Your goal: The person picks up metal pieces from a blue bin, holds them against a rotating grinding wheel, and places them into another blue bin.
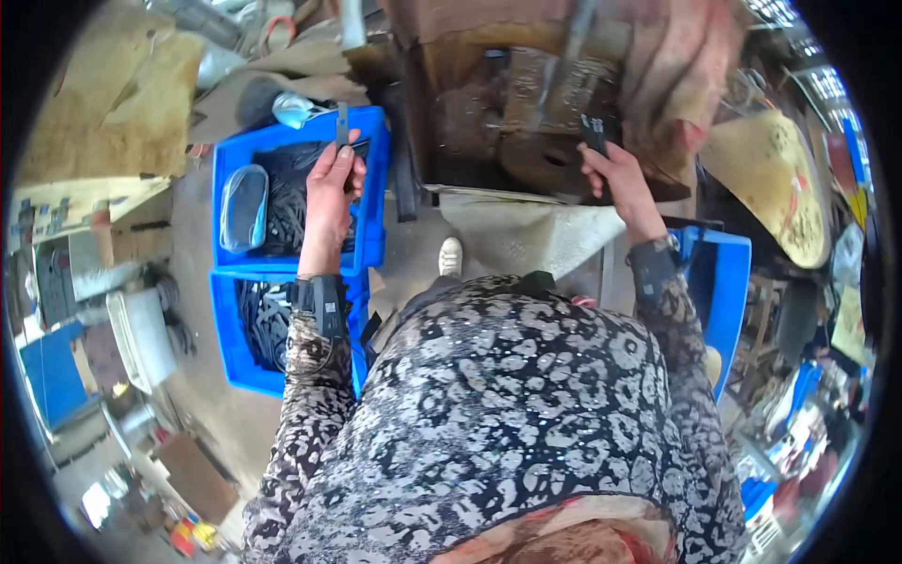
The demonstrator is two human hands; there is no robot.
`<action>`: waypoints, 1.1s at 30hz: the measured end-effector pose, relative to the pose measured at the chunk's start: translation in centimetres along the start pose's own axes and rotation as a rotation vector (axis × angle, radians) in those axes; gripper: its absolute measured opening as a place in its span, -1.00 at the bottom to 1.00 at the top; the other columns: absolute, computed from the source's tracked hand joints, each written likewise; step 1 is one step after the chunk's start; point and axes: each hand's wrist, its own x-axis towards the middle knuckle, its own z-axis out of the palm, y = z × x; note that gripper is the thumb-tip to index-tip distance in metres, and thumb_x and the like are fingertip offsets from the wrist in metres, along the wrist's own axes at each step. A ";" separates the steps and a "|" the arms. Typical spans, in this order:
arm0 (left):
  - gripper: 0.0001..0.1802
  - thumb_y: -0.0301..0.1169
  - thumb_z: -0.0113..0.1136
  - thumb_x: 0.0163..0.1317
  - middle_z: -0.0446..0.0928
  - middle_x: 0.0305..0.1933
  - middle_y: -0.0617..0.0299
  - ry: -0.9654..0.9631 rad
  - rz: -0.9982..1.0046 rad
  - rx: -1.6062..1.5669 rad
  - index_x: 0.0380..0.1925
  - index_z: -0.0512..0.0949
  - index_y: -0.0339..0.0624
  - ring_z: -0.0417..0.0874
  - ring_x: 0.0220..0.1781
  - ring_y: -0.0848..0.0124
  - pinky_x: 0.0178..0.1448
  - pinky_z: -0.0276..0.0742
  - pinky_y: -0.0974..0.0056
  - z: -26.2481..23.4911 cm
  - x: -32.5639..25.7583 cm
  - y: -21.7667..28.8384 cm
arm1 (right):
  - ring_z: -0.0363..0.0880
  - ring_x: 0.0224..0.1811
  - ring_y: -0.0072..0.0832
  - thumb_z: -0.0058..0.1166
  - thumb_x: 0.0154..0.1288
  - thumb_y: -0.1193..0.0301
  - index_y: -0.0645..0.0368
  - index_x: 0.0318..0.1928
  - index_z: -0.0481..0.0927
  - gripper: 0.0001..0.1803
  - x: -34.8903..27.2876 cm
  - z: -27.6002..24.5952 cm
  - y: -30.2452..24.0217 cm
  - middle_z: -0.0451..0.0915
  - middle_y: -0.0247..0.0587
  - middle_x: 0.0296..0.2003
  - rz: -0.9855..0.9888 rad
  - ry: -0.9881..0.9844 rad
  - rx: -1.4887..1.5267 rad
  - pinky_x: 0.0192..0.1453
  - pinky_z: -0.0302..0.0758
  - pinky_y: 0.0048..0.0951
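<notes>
Strips [289, 202] lie in the upper blue bin [376, 155] and lower blue bin [226, 329]; the left hand [329, 188] pinches a grey piece [342, 124], the right hand [618, 177] a black piece [595, 133].

1. A loose garment [526, 404] covers the torso, printed in black with pale grey, leopard-like blotches and rings.
2. The left sleeve [315, 399] and right sleeve [691, 348] are long and carry the same print.
3. A dark wristband [329, 305] with a boxy unit and a small, pale square marking circles the left wrist; a similar dark band [653, 273] circles the right.
4. The left hand [331, 183] and right hand [620, 179] are bare.
5. One whitish shoe [451, 257] shows.
</notes>
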 end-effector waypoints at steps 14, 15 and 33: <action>-0.51 -0.53 -0.05 0.31 0.54 -0.33 0.33 -0.342 -0.069 0.230 0.27 0.29 -0.18 0.30 -0.58 0.67 -0.55 0.15 0.56 11.4 2.2 -1.6 | 0.46 -0.57 -0.61 0.09 0.32 0.42 0.22 -0.17 0.48 -0.84 0.0 0.5 -0.8 0.54 -0.30 -0.48 -0.029 -0.217 0.012 -0.49 0.41 -0.57; -0.44 -0.56 -0.06 0.32 0.59 -0.26 0.27 -0.384 -0.010 0.316 0.34 0.19 -0.15 0.38 -0.55 0.64 -0.51 0.26 0.55 11.0 2.8 -1.7 | 0.43 -0.61 -0.65 0.09 0.32 0.40 0.18 -0.20 0.47 -0.86 0.4 1.1 -0.5 0.52 -0.35 -0.50 -0.024 -0.211 -0.018 -0.53 0.38 -0.60; -0.63 -0.19 0.20 0.10 0.64 -0.31 -0.02 0.531 -0.005 0.775 -0.18 0.62 -0.21 0.66 -0.23 0.12 -0.11 0.51 0.11 -15.8 4.0 -4.4 | 0.10 -0.72 -0.83 0.15 0.30 0.26 -0.03 -0.35 0.41 -0.81 1.3 1.5 -0.4 0.27 -0.60 -0.63 -0.007 0.013 -0.164 -0.71 0.00 -0.71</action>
